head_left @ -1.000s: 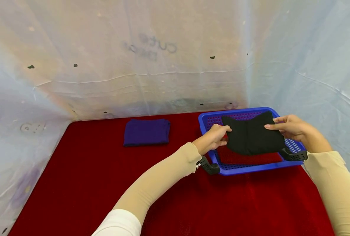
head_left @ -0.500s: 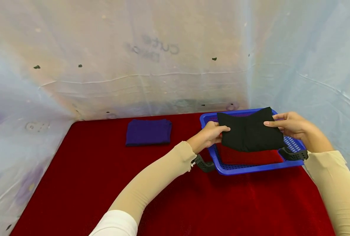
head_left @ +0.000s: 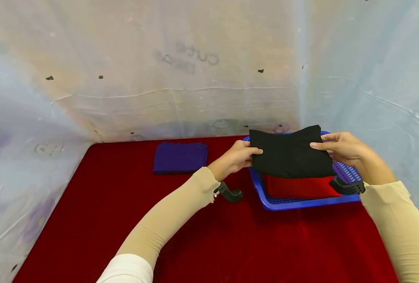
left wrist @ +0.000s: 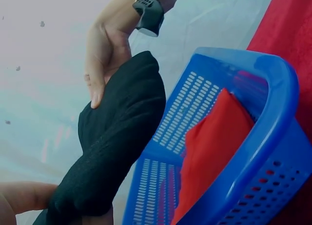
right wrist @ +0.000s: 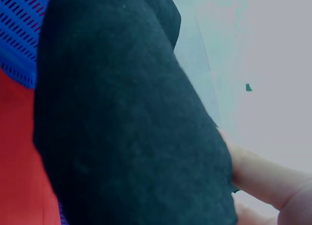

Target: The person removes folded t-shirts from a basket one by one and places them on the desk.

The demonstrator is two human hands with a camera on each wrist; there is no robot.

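A folded black cloth (head_left: pixel 290 154) hangs just above the blue perforated basket (head_left: pixel 301 203) at the right of the red table. My left hand (head_left: pixel 238 157) pinches its left edge and my right hand (head_left: pixel 340 148) grips its right edge. In the left wrist view the black cloth (left wrist: pixel 114 137) stretches from my fingers toward the right hand (left wrist: pixel 105 54). The black cloth (right wrist: pixel 122 122) fills the right wrist view. A folded red cloth (head_left: pixel 299 186) lies in the basket under it, and the red cloth (left wrist: pixel 214 147) also shows in the left wrist view.
A folded purple cloth (head_left: pixel 180 157) lies on the red table (head_left: pixel 124 220) at the back, left of the basket. Pale plastic sheeting (head_left: pixel 181 70) walls the table at the back and on both sides.
Both hands have lifted the black cloth up out of the basket and carried it a little to the left, uncovering more of the red cloth beneath.
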